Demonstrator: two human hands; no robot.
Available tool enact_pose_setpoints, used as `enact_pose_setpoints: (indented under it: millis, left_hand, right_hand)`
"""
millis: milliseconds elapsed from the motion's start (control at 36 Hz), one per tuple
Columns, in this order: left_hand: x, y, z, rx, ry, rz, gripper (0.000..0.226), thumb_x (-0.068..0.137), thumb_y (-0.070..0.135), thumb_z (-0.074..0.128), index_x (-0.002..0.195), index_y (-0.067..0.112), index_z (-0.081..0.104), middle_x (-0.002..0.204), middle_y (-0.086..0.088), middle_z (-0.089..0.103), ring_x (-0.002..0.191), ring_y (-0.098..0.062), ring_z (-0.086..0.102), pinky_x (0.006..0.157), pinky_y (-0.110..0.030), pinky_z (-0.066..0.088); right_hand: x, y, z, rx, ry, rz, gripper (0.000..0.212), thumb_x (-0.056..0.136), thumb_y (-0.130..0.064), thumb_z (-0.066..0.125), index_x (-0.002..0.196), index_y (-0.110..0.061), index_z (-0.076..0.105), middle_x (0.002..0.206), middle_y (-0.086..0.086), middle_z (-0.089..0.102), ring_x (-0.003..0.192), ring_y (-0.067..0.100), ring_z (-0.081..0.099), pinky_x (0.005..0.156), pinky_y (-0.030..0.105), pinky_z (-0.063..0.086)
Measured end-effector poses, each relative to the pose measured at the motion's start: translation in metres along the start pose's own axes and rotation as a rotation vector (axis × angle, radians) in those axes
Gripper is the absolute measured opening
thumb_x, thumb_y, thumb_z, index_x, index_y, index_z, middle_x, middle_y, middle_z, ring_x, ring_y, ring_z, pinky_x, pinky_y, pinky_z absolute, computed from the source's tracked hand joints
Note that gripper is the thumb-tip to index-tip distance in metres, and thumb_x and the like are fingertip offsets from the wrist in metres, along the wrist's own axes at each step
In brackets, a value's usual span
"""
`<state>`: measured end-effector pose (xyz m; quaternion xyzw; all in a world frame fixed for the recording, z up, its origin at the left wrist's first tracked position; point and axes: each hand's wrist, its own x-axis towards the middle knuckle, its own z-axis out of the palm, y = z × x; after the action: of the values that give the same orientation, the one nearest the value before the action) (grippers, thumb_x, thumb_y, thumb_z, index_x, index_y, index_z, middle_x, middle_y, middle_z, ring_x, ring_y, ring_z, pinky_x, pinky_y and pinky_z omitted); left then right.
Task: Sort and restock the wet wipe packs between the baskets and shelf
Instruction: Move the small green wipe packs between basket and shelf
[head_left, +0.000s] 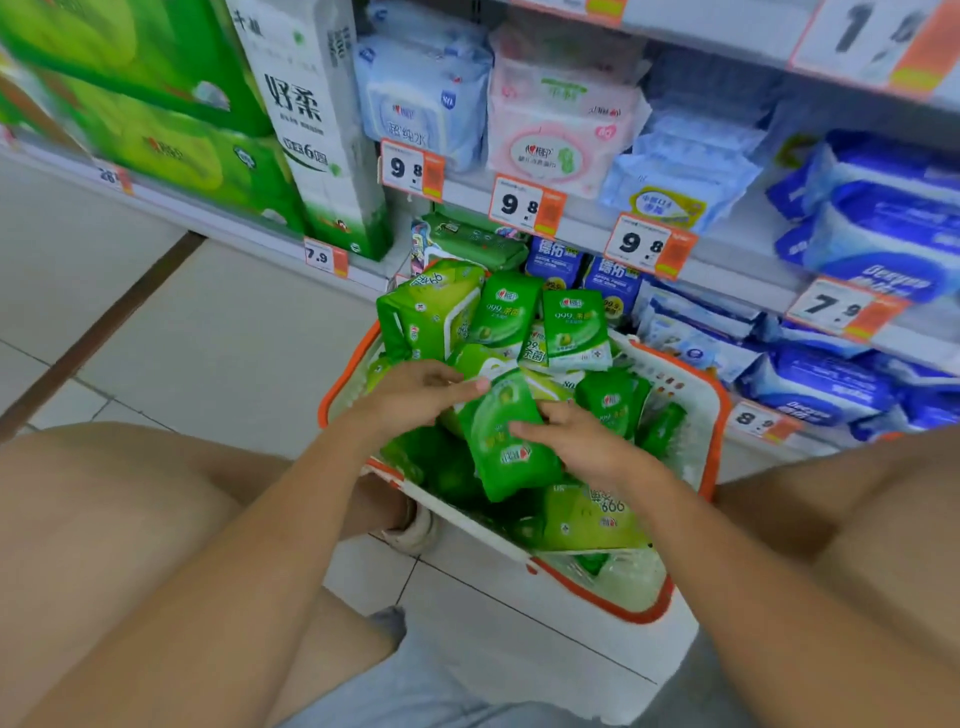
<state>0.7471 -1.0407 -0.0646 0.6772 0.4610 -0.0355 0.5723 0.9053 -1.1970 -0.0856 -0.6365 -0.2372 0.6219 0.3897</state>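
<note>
One small green wipe pack (506, 447) — glossy, white logo — at frame centre, grasped by both the left hand (415, 392) and right hand (576, 441); beneath, one orange-rimmed white basket (709, 410) heaped with green packs; three 9.8 price tags (527, 205) above.

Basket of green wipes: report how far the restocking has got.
Done: little that shows; the orange-rimmed basket is heaped with green packs. In hand: both hands grip one small green pack over the pile, left hand at its top, right hand at its side. Left: nearly the whole basket, destined for the shelf.
</note>
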Motion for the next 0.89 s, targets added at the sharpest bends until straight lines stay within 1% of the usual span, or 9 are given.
enact_pose_setpoints:
  millis: [111,194,250,361,444,528,639,750,889]
  left_hand:
    - [0.004,0.005,0.020,-0.390,-0.128,0.049,0.039,0.085,0.013,0.076,0.122,0.012,0.063,0.114,-0.008,0.072,0.098,-0.022,0.072,0.080,-0.039,0.061]
    - [0.007,0.007,0.028,-0.451,-0.110,-0.015,0.040,0.082,0.007,0.076,0.120,0.011,0.062,0.110,-0.008,0.074,0.089,-0.018,0.074,0.067,-0.027,0.059]
    - [0.011,0.004,0.029,-0.443,-0.097,-0.037,0.043,0.081,0.010,0.079,0.120,0.011,0.062,0.110,-0.009,0.074,0.093,-0.021,0.074,0.076,-0.034,0.061]
    - [0.013,0.002,0.029,-0.480,-0.083,-0.095,0.038,0.086,0.014,0.074,0.122,0.011,0.062,0.105,-0.006,0.076,0.096,-0.024,0.073,0.090,-0.046,0.057]
    - [0.014,0.004,0.029,-0.573,-0.058,-0.139,0.047,0.087,0.017,0.073,0.130,0.008,0.058,0.108,-0.007,0.075,0.095,-0.026,0.073,0.083,-0.046,0.060]
    - [0.015,0.009,0.026,-0.728,-0.003,-0.212,0.065,0.082,0.016,0.076,0.140,0.013,0.047,0.132,-0.003,0.061,0.098,-0.032,0.070,0.071,-0.037,0.061]
    - [0.016,0.016,0.022,-0.962,0.019,-0.226,0.023,0.090,0.007,0.065,0.110,0.015,0.059,0.129,-0.004,0.050,0.105,-0.036,0.066,0.081,-0.039,0.061]
    - [0.015,0.015,0.016,-1.038,0.045,-0.245,0.017,0.085,-0.002,0.067,0.098,0.006,0.060,0.109,-0.012,0.063,0.095,-0.028,0.068,0.085,-0.043,0.059]
    - [0.013,0.018,0.025,-0.857,-0.001,-0.219,0.022,0.085,0.004,0.069,0.106,0.005,0.064,0.115,-0.016,0.070,0.089,-0.027,0.072,0.079,-0.037,0.060]
  right_hand:
    - [-0.005,-0.022,-0.024,0.213,0.031,0.037,0.028,0.101,-0.028,0.055,0.121,-0.011,0.065,0.118,0.010,0.072,0.109,0.026,0.070,0.094,0.044,0.056]
    - [0.001,-0.018,-0.052,-0.031,0.565,-0.023,0.034,0.097,-0.042,0.061,0.104,-0.010,0.070,0.099,0.014,0.073,0.092,0.032,0.071,0.086,0.047,0.059]
    - [0.005,-0.005,-0.073,-0.319,0.798,0.016,0.038,0.087,-0.036,0.074,0.115,-0.011,0.065,0.109,0.009,0.069,0.105,0.032,0.067,0.092,0.046,0.054]
    - [0.013,0.028,-0.082,-0.378,0.603,0.231,0.073,0.070,-0.018,0.090,0.133,-0.014,0.052,0.130,0.005,0.062,0.124,0.027,0.057,0.102,0.038,0.046]
    - [0.016,0.041,-0.084,-0.383,0.604,0.197,0.065,0.063,-0.018,0.094,0.121,-0.015,0.064,0.119,0.003,0.069,0.113,0.023,0.063,0.100,0.036,0.049]
    - [0.012,0.039,-0.088,-0.368,0.606,0.206,0.051,0.062,-0.021,0.095,0.107,-0.014,0.073,0.108,0.003,0.074,0.099,0.021,0.069,0.094,0.036,0.054]
    - [0.004,0.029,-0.091,-0.299,0.569,0.152,0.039,0.068,-0.017,0.091,0.102,-0.016,0.072,0.107,0.004,0.074,0.090,0.018,0.069,0.085,0.032,0.056]
    - [-0.012,-0.007,-0.101,0.146,0.594,0.042,0.038,0.078,-0.014,0.083,0.112,-0.014,0.067,0.108,0.002,0.074,0.093,0.019,0.071,0.077,0.034,0.055]
    - [-0.020,-0.045,-0.080,0.625,0.327,-0.049,0.026,0.087,-0.016,0.069,0.113,-0.014,0.068,0.104,0.009,0.077,0.090,0.019,0.075,0.068,0.036,0.063]
